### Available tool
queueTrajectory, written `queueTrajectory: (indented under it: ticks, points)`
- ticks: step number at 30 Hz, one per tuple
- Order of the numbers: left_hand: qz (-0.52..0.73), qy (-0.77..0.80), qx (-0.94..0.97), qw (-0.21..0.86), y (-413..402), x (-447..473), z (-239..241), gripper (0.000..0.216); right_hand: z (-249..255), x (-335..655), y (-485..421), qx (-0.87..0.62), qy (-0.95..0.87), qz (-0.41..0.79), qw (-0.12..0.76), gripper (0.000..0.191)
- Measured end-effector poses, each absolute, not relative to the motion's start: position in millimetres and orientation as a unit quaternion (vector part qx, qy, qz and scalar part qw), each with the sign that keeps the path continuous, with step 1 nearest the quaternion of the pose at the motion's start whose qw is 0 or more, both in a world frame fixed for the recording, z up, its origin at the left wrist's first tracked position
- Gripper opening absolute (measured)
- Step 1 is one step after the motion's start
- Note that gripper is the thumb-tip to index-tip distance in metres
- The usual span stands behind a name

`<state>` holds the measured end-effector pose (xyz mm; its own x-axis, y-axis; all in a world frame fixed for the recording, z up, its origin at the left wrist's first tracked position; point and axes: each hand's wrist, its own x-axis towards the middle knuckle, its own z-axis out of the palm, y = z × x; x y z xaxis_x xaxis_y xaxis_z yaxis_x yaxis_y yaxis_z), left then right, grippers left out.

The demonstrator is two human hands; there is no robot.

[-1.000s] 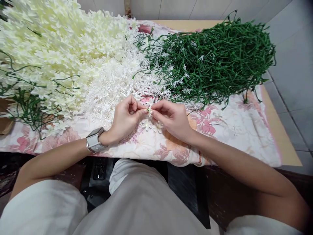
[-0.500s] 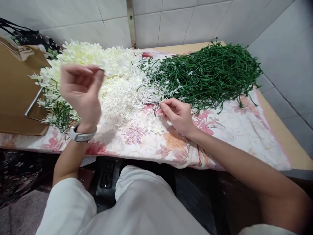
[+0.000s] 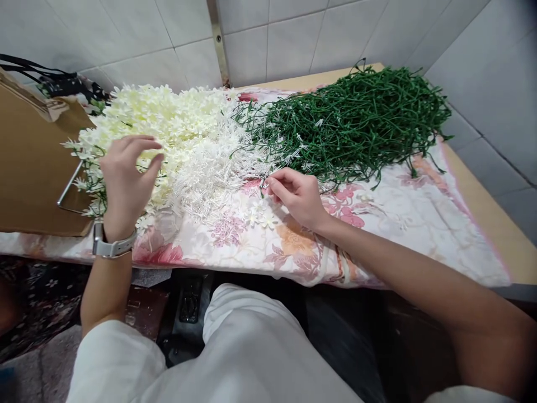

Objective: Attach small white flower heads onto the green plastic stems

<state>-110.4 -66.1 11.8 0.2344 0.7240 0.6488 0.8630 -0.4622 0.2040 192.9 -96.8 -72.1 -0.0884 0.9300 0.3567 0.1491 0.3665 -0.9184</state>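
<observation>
My left hand [image 3: 128, 176], with a watch on its wrist, hovers over the left part of the pale yellow artificial flowers [image 3: 155, 112]. Its thumb and fingers are apart, and I see nothing held between them. My right hand [image 3: 298, 197] is closed in a pinch just above the cloth. A thin green plastic stem [image 3: 263, 191] pokes out at its fingertips; the rest is hidden by the fingers. Beside that hand lie loose white stamen pieces [image 3: 210, 173] and a few white blossoms [image 3: 260, 214]. Behind it rises a heap of green plastic stems [image 3: 356, 123].
A floral cloth [image 3: 398, 224] covers most of the wooden table [image 3: 495, 224]. At the left stands a cardboard box [image 3: 37, 162] with a metal wire handle [image 3: 69, 187] near it. A tiled wall [image 3: 293, 45] closes off the back.
My left hand has moved slightly down, and its pinched fingers have spread; the small dark tip at its fingertips is gone. My right hand keeps its pinch in nearly the same place.
</observation>
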Motion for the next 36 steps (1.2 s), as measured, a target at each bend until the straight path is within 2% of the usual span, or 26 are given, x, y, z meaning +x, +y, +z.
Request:
queueTrajectory:
  ticks: [2,4,7,10,17,22,28,36]
  points:
    - [-0.300,-0.425,-0.854,-0.019,-80.7,-73.0,10.5,0.016,-71.8,193.9,-96.8,-0.425,-0.634,0.368,0.531,0.019]
    - [-0.176,-0.373,-0.905,-0.107,-94.1,-37.9,0.8,0.016,-71.5,195.0,-96.5,-0.427,-0.632,0.363,0.535,0.019]
    - [-0.058,-0.373,-0.922,-0.084,-105.9,-5.3,-19.2,0.022,-70.7,196.3,-95.8,-0.428,-0.631,0.355,0.540,0.018]
    - [0.005,-0.345,-0.935,-0.079,-106.6,1.3,-29.2,0.030,-68.5,197.2,-95.4,-0.433,-0.636,0.342,0.540,0.018]
    - [-0.041,-0.345,-0.915,-0.206,-97.2,-7.9,-28.3,0.017,-59.0,206.7,-85.2,-0.476,-0.658,0.225,0.539,0.016]
    - [-0.095,-0.359,-0.887,-0.272,-92.6,-11.7,-32.2,0.005,-59.6,218.2,-71.8,-0.476,-0.774,0.042,0.415,0.012]
    - [-0.137,-0.367,-0.866,-0.312,-89.9,-17.4,-34.3,0.005,-61.1,226.2,-70.3,-0.445,-0.864,-0.054,0.228,0.011]
    - [-0.160,-0.353,-0.863,-0.323,-88.6,-18.8,-40.0,0.013,-60.4,224.3,-73.5,-0.441,-0.876,-0.102,0.163,0.017]
